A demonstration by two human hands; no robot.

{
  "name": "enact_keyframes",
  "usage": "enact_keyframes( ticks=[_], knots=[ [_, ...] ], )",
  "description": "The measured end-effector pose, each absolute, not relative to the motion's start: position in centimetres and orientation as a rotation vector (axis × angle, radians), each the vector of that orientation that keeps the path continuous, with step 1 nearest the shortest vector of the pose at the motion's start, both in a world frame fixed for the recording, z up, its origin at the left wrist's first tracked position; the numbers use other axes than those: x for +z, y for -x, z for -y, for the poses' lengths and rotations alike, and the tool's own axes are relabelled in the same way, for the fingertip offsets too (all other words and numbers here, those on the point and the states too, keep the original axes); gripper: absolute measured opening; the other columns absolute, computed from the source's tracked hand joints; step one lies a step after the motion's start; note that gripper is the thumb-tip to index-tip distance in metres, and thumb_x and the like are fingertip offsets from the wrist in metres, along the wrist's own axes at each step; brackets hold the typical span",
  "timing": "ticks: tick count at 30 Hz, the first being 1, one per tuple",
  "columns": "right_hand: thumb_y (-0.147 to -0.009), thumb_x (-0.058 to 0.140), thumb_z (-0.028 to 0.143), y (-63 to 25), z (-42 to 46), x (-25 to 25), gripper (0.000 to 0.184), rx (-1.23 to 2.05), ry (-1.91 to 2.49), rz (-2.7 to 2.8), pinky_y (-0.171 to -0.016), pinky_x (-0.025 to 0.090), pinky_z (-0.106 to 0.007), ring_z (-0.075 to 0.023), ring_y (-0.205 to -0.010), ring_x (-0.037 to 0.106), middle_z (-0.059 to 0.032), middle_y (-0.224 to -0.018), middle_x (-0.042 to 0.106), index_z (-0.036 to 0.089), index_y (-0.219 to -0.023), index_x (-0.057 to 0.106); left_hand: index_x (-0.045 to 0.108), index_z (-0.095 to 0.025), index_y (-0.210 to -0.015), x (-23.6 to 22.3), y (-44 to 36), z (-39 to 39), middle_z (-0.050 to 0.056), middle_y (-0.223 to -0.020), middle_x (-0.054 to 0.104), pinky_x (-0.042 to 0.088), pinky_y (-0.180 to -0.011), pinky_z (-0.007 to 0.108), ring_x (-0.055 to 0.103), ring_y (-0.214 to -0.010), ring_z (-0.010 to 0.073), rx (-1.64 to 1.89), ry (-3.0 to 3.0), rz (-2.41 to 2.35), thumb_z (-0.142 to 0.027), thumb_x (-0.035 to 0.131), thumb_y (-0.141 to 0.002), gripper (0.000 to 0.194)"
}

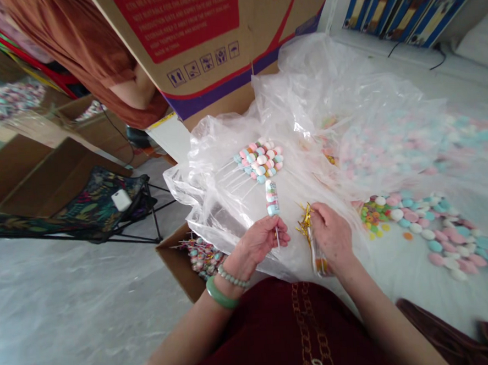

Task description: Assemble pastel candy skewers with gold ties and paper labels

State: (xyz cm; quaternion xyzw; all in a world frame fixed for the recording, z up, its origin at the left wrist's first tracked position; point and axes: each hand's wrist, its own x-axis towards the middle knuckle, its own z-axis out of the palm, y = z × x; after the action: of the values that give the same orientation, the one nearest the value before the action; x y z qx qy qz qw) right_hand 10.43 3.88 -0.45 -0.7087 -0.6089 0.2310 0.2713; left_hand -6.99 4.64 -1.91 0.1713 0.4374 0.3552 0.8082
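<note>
My left hand (268,239) pinches the white stick of a wrapped candy skewer (272,197), which stands upright with pastel candies stacked inside clear printed film. To its right, my right hand (333,235) has its fingers closed at a bunch of gold twist ties (305,220); the exact grip is partly hidden. Below that hand is a small clear container (321,263) with something orange-gold in it. Beyond my left hand, several candy skewers (261,158) in pink, white and blue lie in a pile on clear plastic sheeting (209,151), sticks pointing left.
Loose pastel candies (454,236) and small gummy rings (374,216) lie on the right. A large carton (219,46) stands at the back. A box of finished lollipops (203,256) sits lower left, near a folding chair (100,199). Another person (82,43) is at upper left.
</note>
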Motion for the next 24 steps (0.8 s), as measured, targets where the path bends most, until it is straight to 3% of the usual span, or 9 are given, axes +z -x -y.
enact_keyframes(
  ticks=[4, 9, 15, 19, 21, 24],
  knots=[
    [-0.084, 0.044, 0.019, -12.1, -7.0, -1.6, 0.031, 0.398, 2.086, 1.834, -0.067, 0.037, -0.028, -0.0188, -0.078, 0.056, -0.0062, -0.088, 0.062, 0.02, -0.108, 0.063, 0.057, -0.011, -0.068, -2.7, 7.1, -5.1, -0.001, -0.053, 0.05, 0.025, -0.033, 0.016, 0.036, -0.033, 0.0037, 0.594, -0.2, -0.983, -0.021, 0.054, -0.081, 0.016],
    [-0.084, 0.045, 0.023, -12.6, -8.1, -2.9, 0.024, 0.469, 1.993, 1.827, -0.068, 0.038, -0.028, -0.0178, -0.075, 0.056, -0.0039, -0.079, 0.061, 0.021, -0.08, 0.069, 0.056, -0.01, -0.071, -3.3, 7.0, -5.2, -0.003, -0.05, 0.046, 0.016, -0.03, 0.015, 0.027, -0.03, 0.0015, 0.658, -0.08, -1.041, -0.019, 0.052, -0.083, 0.016],
    [-0.078, 0.05, 0.025, -13.8, -7.5, -2.5, 0.016, 0.443, 1.615, 1.379, -0.081, 0.042, -0.032, -0.0179, -0.084, 0.057, -0.0041, -0.083, 0.063, 0.018, -0.079, 0.065, 0.054, -0.013, -0.068, -1.8, 7.0, -5.3, -0.005, -0.049, 0.044, 0.017, -0.032, 0.016, 0.023, -0.031, 0.0014, 0.774, -0.089, -0.961, -0.02, 0.053, -0.082, 0.016],
    [-0.07, 0.06, 0.027, -13.3, -7.6, -2.0, 0.011, 0.848, 1.508, 1.101, -0.06, 0.04, -0.027, -0.0136, -0.062, 0.05, 0.0015, -0.067, 0.058, 0.018, -0.075, 0.065, 0.059, -0.013, -0.072, 0.1, 6.3, -5.6, 0.0, -0.061, 0.055, 0.03, -0.039, 0.018, 0.041, -0.041, 0.0046, 0.793, -0.244, -0.757, -0.028, 0.061, -0.079, 0.017],
    [-0.065, 0.065, 0.027, -12.8, -7.7, -1.6, 0.011, 1.054, 1.433, 0.898, -0.05, 0.034, -0.024, -0.0102, -0.051, 0.042, 0.0045, -0.058, 0.054, 0.018, -0.072, 0.064, 0.062, -0.013, -0.074, 0.6, 6.0, -6.0, 0.005, -0.079, 0.062, 0.041, -0.051, 0.021, 0.055, -0.059, 0.0097, 0.758, -0.326, -0.677, -0.029, 0.064, -0.077, 0.017],
    [-0.059, 0.07, 0.025, -12.0, -7.6, -1.0, 0.013, 1.15, 1.37, 0.75, -0.049, 0.033, -0.023, -0.0092, -0.051, 0.044, 0.0046, -0.058, 0.056, 0.019, -0.069, 0.064, 0.064, -0.012, -0.075, 0.7, 5.2, -6.6, 0.01, -0.097, 0.063, 0.047, -0.071, 0.027, 0.061, -0.083, 0.0166, 0.722, -0.396, -0.615, -0.029, 0.064, -0.078, 0.017]
  ],
)
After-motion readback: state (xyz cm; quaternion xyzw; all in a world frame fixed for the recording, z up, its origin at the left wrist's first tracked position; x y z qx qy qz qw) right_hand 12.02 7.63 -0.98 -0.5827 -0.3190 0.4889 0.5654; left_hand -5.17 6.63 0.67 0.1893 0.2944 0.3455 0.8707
